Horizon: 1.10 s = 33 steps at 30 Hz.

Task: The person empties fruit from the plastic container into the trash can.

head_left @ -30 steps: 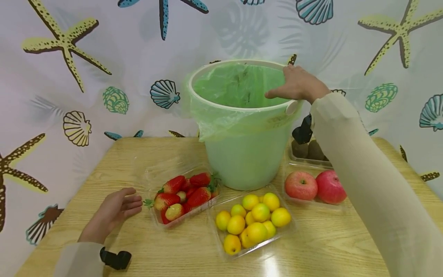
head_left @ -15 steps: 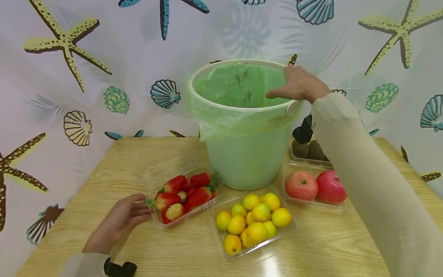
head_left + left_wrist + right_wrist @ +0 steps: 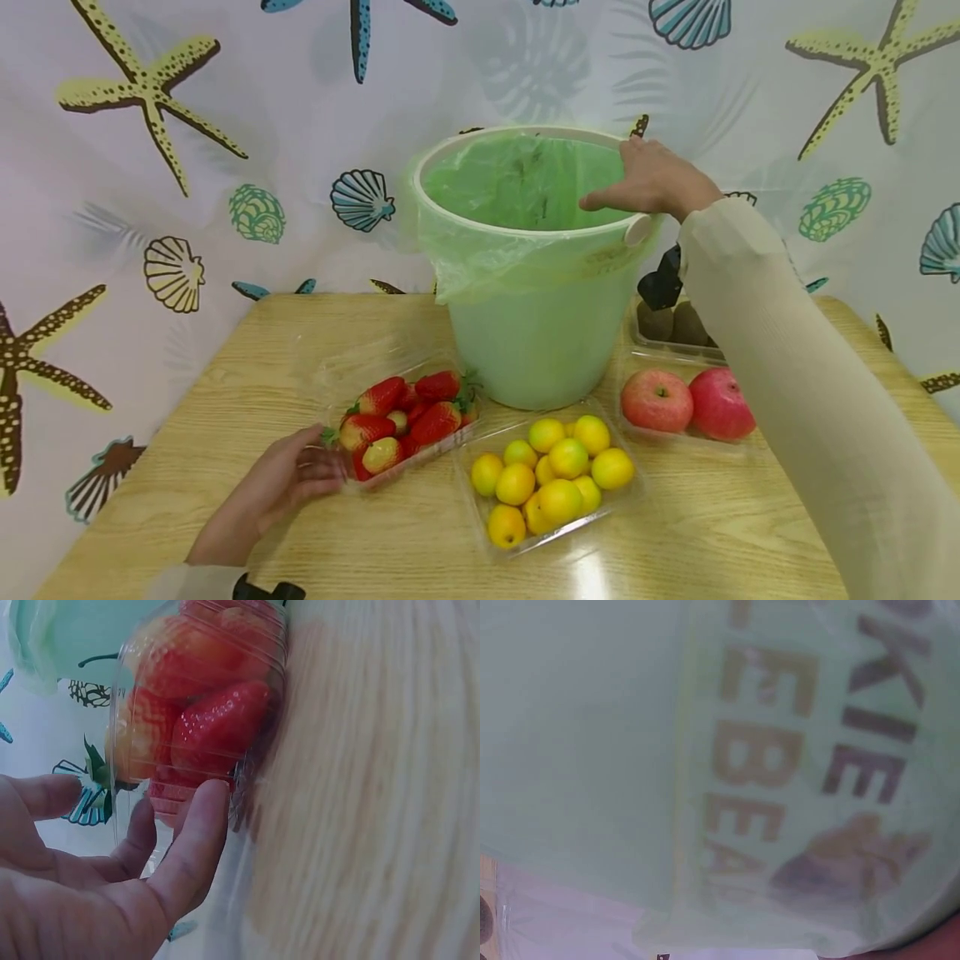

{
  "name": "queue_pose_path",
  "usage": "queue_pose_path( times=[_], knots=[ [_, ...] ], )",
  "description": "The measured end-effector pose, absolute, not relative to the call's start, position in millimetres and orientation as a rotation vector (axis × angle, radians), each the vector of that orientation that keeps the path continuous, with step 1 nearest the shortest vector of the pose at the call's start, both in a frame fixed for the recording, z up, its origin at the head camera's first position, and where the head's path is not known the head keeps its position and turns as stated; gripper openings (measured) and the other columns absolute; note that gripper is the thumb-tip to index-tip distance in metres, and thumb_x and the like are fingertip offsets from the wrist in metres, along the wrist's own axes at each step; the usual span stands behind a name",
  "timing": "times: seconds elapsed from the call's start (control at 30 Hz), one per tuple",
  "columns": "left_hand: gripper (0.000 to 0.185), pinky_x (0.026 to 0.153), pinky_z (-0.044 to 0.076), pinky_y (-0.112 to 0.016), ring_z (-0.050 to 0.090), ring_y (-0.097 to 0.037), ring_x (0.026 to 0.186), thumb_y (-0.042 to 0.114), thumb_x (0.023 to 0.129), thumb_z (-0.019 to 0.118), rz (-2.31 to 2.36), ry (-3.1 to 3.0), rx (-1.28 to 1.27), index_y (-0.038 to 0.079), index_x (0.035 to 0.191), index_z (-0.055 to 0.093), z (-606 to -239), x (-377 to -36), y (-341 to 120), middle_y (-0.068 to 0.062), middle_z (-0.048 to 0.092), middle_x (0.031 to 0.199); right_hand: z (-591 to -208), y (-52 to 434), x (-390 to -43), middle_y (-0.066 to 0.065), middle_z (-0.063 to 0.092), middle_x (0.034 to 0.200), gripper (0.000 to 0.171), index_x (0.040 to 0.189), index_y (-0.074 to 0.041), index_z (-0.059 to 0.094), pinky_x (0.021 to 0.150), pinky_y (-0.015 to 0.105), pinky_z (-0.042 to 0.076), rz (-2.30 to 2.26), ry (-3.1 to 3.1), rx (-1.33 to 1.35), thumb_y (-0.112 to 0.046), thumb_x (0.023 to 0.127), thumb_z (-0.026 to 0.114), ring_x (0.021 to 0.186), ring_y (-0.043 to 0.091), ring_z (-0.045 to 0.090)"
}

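My left hand (image 3: 281, 483) is at the left end of a clear plastic box (image 3: 408, 465) of red strawberries (image 3: 435, 423). In the left wrist view its fingertips (image 3: 206, 799) are right at the box's end wall, thumb and fingers loosely bent. A green leafy stem (image 3: 94, 776) pokes out there. On the right rim of a pale green trash can (image 3: 540, 333) rests my right hand (image 3: 656, 179), thumb reaching over the opening. A translucent green trash bag (image 3: 487, 258) lines the can and folds over its rim. The can's printed wall (image 3: 757, 750) fills the right wrist view.
In front of the can a clear box holds several small yellow-orange citrus fruits (image 3: 558, 500). To its right, two apples (image 3: 656, 400) sit in another box, with brown kiwis (image 3: 686, 325) behind, partly hidden by my right sleeve. A patterned curtain (image 3: 285, 125) hangs behind the wooden table (image 3: 360, 550).
My left hand has moved right and slightly forward, from beside the strawberry box up to its left end. The right hand has stayed on the can's rim.
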<state>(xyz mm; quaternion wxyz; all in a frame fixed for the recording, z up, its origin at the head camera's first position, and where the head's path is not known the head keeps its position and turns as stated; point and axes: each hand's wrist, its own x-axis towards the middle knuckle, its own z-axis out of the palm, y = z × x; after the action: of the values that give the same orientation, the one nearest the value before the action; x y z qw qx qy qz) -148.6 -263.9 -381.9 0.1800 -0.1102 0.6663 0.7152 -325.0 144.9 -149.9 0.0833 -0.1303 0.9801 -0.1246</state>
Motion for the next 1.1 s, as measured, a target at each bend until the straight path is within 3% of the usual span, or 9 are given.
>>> queue_pose_path(
  times=[0.2,0.5,0.7,1.1],
  knots=[
    [0.027,0.072,0.056,-0.023,0.062,-0.011,0.076,0.03,0.103,0.038,1.98,1.922,-0.262,0.01,0.094,0.055,-379.2,-148.8,-258.4,-0.001,0.062,0.082,-149.5,145.0,-326.2,0.025,-0.008,0.157,0.098,0.15,0.003,-0.005,0.116,0.058,0.011,-0.383,2.933,-0.396,-0.052,0.09,0.05,0.145,0.042,-0.003],
    [0.021,0.07,0.057,-0.026,0.062,-0.011,0.073,0.029,0.103,0.041,2.083,1.877,-0.308,0.015,0.093,0.054,-382.0,-149.9,-260.8,0.001,0.061,0.079,-150.4,144.8,-326.1,0.022,-0.01,0.158,0.099,0.151,0.0,-0.007,0.116,0.058,0.011,-0.406,2.916,-0.388,-0.053,0.09,0.05,0.146,0.041,-0.004],
    [0.029,0.067,0.056,-0.027,0.06,-0.01,0.072,0.032,0.103,0.039,2.155,1.859,-0.326,0.019,0.085,0.058,-383.8,-150.7,-263.0,0.003,0.06,0.077,-150.2,144.9,-326.8,0.021,-0.009,0.158,0.099,0.151,0.0,-0.006,0.116,0.058,0.012,-0.397,2.917,-0.382,-0.053,0.09,0.05,0.146,0.041,-0.002],
    [0.028,0.072,0.054,-0.025,0.059,-0.007,0.078,0.021,0.102,0.04,2.188,1.896,-0.217,0.022,0.081,0.058,-382.2,-151.9,-266.3,0.008,0.06,0.084,-150.9,146.4,-328.8,0.021,-0.01,0.158,0.099,0.151,0.0,-0.007,0.116,0.057,0.01,-0.409,2.92,-0.392,-0.052,0.09,0.051,0.146,0.039,-0.005]
  ],
)
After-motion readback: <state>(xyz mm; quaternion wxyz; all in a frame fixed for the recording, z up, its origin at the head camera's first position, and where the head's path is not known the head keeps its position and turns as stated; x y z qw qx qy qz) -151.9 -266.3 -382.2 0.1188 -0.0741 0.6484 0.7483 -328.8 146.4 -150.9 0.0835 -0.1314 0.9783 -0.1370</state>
